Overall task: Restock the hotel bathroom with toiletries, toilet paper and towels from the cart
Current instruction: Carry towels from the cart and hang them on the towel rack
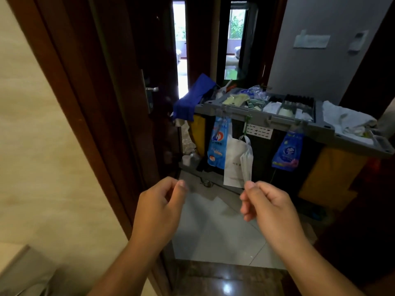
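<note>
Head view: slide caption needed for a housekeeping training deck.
Left hand and right hand pinch what looks like clear plastic film, facing the grey plastic housekeeping cart in the doorway.

A beige wall (pixel 32 124) with a faint marbled grain fills the left of the frame. Beside it a dark brown wooden door frame (pixel 70 82) slants from bottom centre to upper left. The dark door (pixel 132 60) behind it carries a metal lever handle (pixel 152 89). The floor (pixel 213 231) at lower centre is pale grey tile, ending at a glossy dark threshold (pixel 203 274) (a bright spot of light glints on it). At upper right stands a grey wall (pixel 320 82) with a pale notice (pixel 311 41) and a switch plate (pixel 359 42). At top centre, two narrow windows (pixel 236 24) show daylight and green leaves.
</note>
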